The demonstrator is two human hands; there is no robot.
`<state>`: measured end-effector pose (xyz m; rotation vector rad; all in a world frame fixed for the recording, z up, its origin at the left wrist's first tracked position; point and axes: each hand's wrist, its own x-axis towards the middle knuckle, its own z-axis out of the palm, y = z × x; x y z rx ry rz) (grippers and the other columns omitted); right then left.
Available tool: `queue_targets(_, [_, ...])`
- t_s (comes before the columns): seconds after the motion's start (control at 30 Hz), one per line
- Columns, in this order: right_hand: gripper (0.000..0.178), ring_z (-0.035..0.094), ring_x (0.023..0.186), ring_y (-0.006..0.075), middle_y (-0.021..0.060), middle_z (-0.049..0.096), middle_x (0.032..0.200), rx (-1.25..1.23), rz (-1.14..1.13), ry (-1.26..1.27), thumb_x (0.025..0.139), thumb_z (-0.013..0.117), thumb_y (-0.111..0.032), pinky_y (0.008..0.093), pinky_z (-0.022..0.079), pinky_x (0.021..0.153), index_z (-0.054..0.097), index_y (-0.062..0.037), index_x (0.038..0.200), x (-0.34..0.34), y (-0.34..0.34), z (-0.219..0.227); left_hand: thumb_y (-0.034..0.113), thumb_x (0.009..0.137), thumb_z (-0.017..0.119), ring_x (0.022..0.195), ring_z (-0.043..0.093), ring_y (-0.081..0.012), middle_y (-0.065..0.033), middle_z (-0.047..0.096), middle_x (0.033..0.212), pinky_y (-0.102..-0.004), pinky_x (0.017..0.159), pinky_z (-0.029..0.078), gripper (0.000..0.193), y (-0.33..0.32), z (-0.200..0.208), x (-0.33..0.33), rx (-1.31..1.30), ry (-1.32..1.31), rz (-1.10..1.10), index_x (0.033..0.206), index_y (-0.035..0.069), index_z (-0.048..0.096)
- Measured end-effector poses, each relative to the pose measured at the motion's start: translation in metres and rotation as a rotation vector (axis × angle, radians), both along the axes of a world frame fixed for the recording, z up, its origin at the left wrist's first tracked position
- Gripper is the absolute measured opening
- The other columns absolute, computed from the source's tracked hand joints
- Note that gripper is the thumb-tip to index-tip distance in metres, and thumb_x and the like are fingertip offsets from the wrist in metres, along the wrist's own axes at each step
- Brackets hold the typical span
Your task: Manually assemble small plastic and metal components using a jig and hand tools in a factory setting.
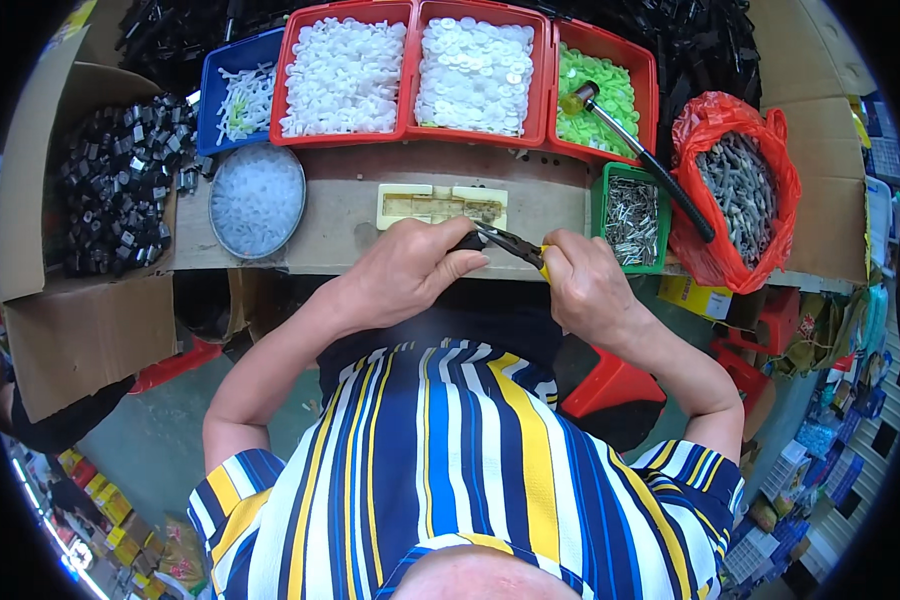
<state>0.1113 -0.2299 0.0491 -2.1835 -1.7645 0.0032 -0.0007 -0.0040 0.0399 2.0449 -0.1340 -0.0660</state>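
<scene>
My left hand [400, 270] is closed on a small black part [468, 241], pinched between thumb and fingers at the table's near edge. My right hand [588, 285] grips a pair of pliers [515, 246] by their yellow handles. The dark jaws point left and meet the black part's right end; whether they clamp something there is too small to tell. Just beyond the hands lies a cream-coloured grooved block [395, 208], its channel stained brown. Close to my right hand stands a green tray [598, 215] of small metal pins.
Red bins [410, 65] of white and green plastic parts line the back, beside a blue bin [207, 100]. A hammer [660, 170] leans across the green bin and tray. At left are a round dish [257, 200] and a carton [30, 190] of black parts; at right, a red bag [785, 190].
</scene>
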Motion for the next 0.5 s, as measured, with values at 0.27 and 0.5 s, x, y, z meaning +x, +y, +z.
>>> queue_targets(0.27, [0.009,0.057,0.067,0.0265,0.0121,0.050,0.076,-0.014,0.015,-0.003,0.072,0.060,-0.001,0.0382,0.042,0.058,0.052,-0.0020,0.075,0.004,-0.003,0.003,0.027,0.099,0.056,0.058,0.057,-0.0326,-0.0176,0.056,0.062,-0.0411,0.056,0.043,0.031,-0.004,0.000,0.003,-0.145,0.144,-0.004,0.088,-0.002,0.054])
queue_targets(0.5, [0.014,0.059,0.072,0.0292,0.0144,0.055,0.083,-0.045,0.018,0.056,0.069,0.060,0.004,0.0391,0.044,0.061,0.053,0.0006,0.080,-0.001,-0.001,0.004,0.030,0.102,0.053,0.053,0.053,-0.0152,-0.0058,0.053,0.062,-0.0351,0.050,0.041,0.033,0.002,0.001,-0.002,-0.403,0.315,-0.075,0.094,-0.002,0.055])
